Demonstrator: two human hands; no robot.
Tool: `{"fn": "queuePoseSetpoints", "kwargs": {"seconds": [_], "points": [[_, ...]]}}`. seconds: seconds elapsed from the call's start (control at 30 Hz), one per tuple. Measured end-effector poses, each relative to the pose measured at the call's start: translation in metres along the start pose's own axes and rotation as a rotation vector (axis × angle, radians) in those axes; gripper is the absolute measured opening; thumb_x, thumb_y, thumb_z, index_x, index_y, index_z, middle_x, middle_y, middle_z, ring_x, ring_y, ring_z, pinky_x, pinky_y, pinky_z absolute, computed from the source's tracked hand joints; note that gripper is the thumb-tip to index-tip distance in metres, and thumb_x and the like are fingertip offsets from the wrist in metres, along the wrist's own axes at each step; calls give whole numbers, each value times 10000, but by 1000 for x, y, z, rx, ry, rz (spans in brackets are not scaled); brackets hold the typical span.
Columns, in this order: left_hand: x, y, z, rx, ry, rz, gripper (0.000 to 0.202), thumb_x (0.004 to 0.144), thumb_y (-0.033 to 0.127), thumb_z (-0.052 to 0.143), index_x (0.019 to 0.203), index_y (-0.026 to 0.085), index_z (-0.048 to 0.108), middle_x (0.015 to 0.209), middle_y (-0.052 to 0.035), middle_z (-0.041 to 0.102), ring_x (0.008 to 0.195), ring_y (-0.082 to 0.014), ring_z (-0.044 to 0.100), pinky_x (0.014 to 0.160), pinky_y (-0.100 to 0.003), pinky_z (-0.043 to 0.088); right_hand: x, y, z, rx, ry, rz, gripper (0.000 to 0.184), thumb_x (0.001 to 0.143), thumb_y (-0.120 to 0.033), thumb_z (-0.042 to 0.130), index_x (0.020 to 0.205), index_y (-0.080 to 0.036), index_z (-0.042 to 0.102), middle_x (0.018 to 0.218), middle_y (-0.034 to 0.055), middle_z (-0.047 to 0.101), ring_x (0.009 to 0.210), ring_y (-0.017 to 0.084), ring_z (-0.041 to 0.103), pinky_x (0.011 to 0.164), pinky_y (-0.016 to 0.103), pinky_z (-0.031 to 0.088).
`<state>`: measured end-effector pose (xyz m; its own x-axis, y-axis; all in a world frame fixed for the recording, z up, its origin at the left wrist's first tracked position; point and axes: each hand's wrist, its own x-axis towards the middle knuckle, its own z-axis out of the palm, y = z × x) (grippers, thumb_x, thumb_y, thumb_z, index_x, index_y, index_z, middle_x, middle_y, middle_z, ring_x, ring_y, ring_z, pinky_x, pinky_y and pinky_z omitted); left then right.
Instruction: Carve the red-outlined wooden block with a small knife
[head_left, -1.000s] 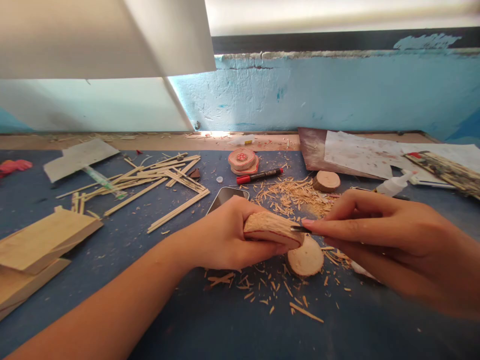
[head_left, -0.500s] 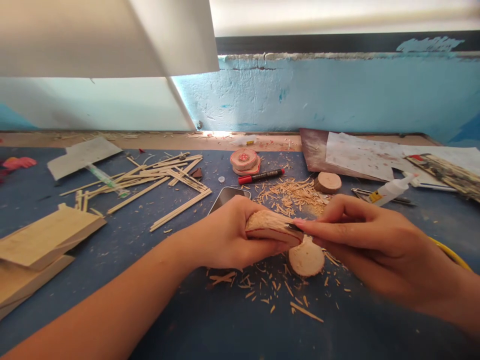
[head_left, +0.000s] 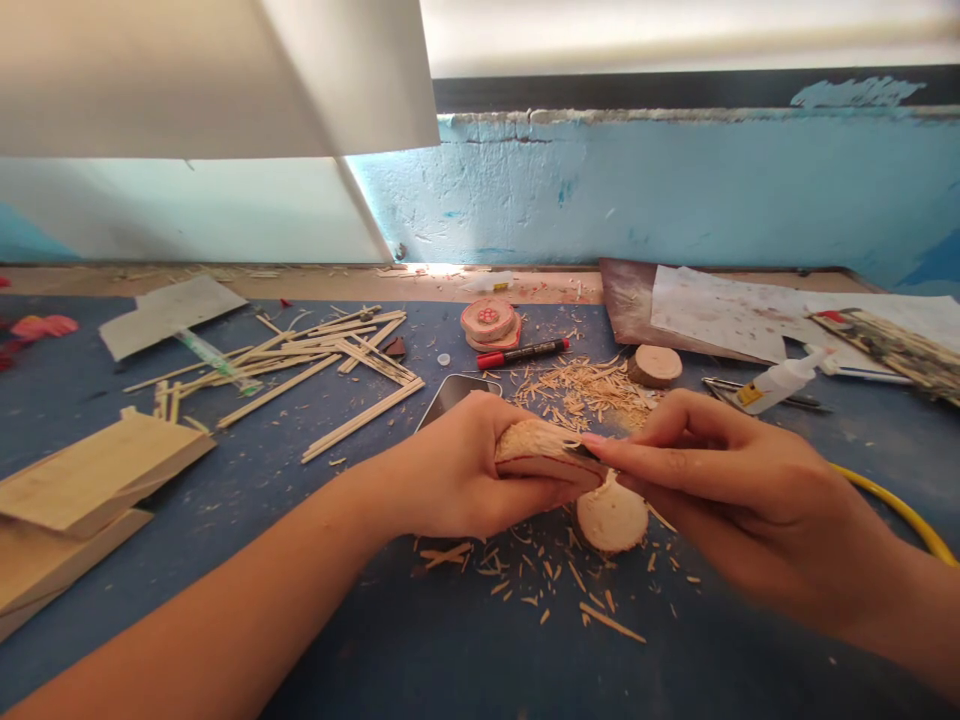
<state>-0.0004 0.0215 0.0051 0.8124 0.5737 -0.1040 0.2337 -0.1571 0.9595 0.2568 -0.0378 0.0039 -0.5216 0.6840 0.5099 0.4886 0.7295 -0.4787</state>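
Head view: my left hand grips wood piece; my right hand, pinching blade, has slid left; cut seems to be advancing.

Blue tabletop, as it lies before you:
- Far left: grey card, clear tube, scattered wooden sticks.
- Near left: stacked wood boards at the edge.
- Centre: phone, red marker, pink round piece, heap of shavings.
- In front of you: wood disc among loose chips.
- Right: small wood slice, glue bottle, stained papers, yellow cable.
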Motion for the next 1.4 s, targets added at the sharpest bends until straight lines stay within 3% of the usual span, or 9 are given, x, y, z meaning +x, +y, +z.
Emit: {"fn": "queuePoseSetpoints", "kwargs": {"seconds": [0.23, 0.47, 0.63, 0.8, 0.97, 1.17, 1.3, 1.4], "points": [[0, 1, -1, 10, -8, 13, 180, 966, 234, 734, 838, 115, 692, 702, 60, 508, 615, -55, 412, 524, -154, 336, 2, -2, 1, 30, 11, 63, 350, 1049, -193, 644, 1344, -301, 800, 901, 45, 702, 760, 135, 691, 621, 232, 606], [0, -2, -1, 74, 1, -16, 220, 957, 287, 756, 842, 109, 696, 706, 51, 493, 644, -72, 429, 546, -174, 343, 0, 0, 0, 16, 13, 14, 433, 1030, -119, 642, 1405, -294, 768, 972, 49, 715, 833, 126, 704, 684, 208, 619], [1, -2, -1, 25, -26, 13, 199, 978, 252, 726, 846, 106, 698, 731, 43, 529, 657, -68, 450, 555, -161, 363, 0, 1, 1, 63, -3, 85, 363, 1067, -214, 642, 1384, -332, 773, 949, 36, 701, 813, 127, 701, 674, 222, 623], [1, 1, -1, 31, -8, 10, 214, 961, 218, 742, 799, 109, 655, 730, 51, 517, 678, -62, 450, 584, -146, 373, 0, -1, 1, -26, 20, -2, 408, 1052, -137, 620, 1410, -279, 756, 1014, 50, 708, 867, 119, 715, 714, 211, 628], [1, 1, 0, 32, -11, 32, 161, 964, 191, 723, 832, 102, 699, 707, 56, 509, 646, -58, 436, 550, -150, 354, 2, -4, 2, 46, -8, 124, 334, 1084, -258, 630, 1368, -357, 776, 961, 25, 710, 804, 117, 720, 663, 208, 630], [0, -1, 0, 73, -15, 4, 189, 959, 235, 728, 823, 115, 673, 716, 49, 487, 668, -83, 444, 569, -196, 357, -2, 2, 0, -34, 8, -12, 419, 1033, -112, 627, 1391, -276, 770, 1066, 60, 714, 876, 118, 738, 728, 209, 642], [-1, -2, 0, 83, -8, -11, 160, 957, 251, 723, 881, 110, 716, 709, 46, 500, 648, -92, 446, 548, -215, 347, -1, 2, -1, 44, -11, 61, 392, 1042, -164, 644, 1373, -322, 782, 950, 23, 698, 811, 105, 700, 673, 179, 616], [0, -3, 1, 75, -6, -19, 175, 959, 272, 728, 895, 110, 723, 718, 43, 518, 648, -92, 454, 553, -214, 355, 0, -1, 0, 20, 12, 66, 416, 1036, -168, 646, 1390, -345, 775, 979, 37, 710, 816, 128, 712, 667, 211, 627]]}}
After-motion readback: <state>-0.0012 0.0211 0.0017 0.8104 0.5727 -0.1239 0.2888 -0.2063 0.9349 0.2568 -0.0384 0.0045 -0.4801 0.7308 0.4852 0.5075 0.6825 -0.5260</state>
